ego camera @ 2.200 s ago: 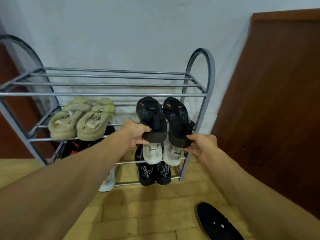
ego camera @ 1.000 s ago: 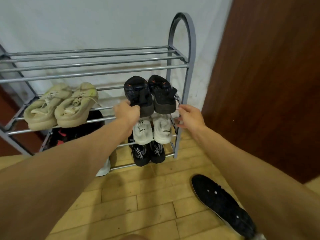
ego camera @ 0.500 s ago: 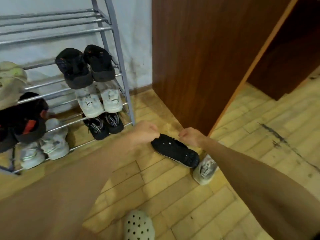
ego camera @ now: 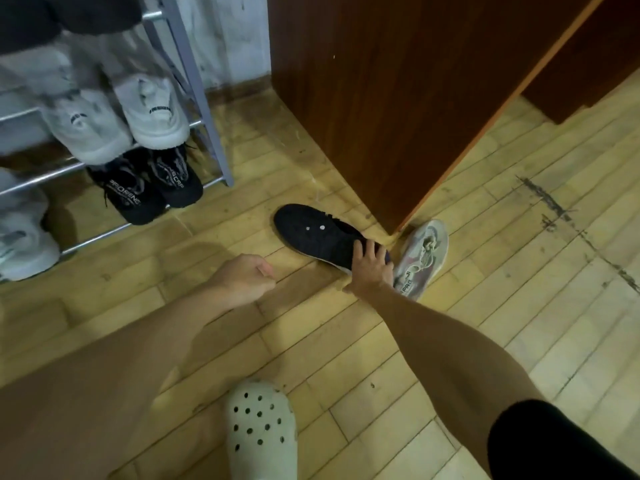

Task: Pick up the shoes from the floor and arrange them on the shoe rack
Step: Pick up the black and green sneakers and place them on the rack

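Note:
A black shoe (ego camera: 313, 232) lies on the wooden floor, toe pointing up-left toward the grey metal shoe rack (ego camera: 204, 98). My right hand (ego camera: 370, 268) rests on its heel end, fingers spread over it. Beside that hand a second shoe (ego camera: 424, 252) lies sole-up, grey-white, against the corner of the brown cabinet. My left hand (ego camera: 247, 277) hovers over bare floor to the left of the black shoe, fingers curled into a loose fist, holding nothing. On the rack sit white sneakers (ego camera: 152, 114) and, lower, black sneakers (ego camera: 149, 183).
A brown wooden cabinet (ego camera: 398, 98) stands right of the rack, its corner close to both floor shoes. A white perforated clog (ego camera: 261, 431) shows at the bottom middle. More pale shoes (ego camera: 24, 244) sit at the rack's lower left. Dark scuffs mark the floor at right.
My hands left the black pair on the rack's shelf and came down to the floor. The view swung right and down. My right hand now lies on the black shoe's heel.

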Available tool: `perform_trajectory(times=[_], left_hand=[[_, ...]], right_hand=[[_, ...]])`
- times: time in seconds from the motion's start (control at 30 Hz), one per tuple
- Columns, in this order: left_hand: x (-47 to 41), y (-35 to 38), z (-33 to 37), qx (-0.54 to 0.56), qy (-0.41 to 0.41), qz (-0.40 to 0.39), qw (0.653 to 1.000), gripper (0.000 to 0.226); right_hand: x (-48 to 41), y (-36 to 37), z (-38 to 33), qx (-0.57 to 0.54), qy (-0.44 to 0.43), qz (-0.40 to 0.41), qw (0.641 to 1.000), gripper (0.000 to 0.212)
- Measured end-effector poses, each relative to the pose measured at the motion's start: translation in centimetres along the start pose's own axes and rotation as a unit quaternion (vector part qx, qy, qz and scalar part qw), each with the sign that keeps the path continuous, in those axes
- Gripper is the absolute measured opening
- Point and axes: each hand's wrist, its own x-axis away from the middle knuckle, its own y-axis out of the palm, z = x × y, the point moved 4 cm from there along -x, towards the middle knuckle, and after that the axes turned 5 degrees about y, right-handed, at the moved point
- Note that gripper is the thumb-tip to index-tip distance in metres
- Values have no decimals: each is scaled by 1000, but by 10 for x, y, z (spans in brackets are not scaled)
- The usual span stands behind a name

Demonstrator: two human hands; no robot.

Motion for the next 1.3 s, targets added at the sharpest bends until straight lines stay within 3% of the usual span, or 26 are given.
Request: perform_trajectory(times=[0.13,0.23,0.4,0.5,0.6,0.7,0.83,1.0,1.07,1.17,1.23,1.3], left_hand=[[8,0,-33,0,-30,-7,1000,27],[17,-4,-37,7,-35,1,999,32],[39,-10,-26,34,-29,14,999,34],[51,-10,-23,45,-27,18,998,34],[59,-10,-20,58,-14,29,998,33],[61,-11,-23,60,-19,37,997,31],[57,-9,-33,67,-23,31,997,11],[46,-8,-43,70,-28,22,997,9],[43,-10,-49,77,-33,23,996,13],[44,-16,-58,79,-48,24,995,17],[46,-21,-62,76,-55,33,995,12],[51,-29,-64,76,-56,52,994,15]], right_hand=[[-2,5,-10,37,30,93,994,84],[-1,-6,-11,35,10,107,994,63],[24,-29,-20,-108,-65,-27,992,65],[46,-24,-32,-323,-91,-184,924,43],[59,2,-26,-480,12,-195,855,25],[68,20,-21,-464,83,-181,863,27],[83,27,-49,-421,52,-253,870,44],[86,51,-95,-406,62,-292,864,55],[84,59,-106,-427,100,-272,856,52],[79,56,-109,-464,130,-313,818,26],[78,47,-106,-479,122,-330,804,25],[77,35,-105,-467,105,-322,817,30]])
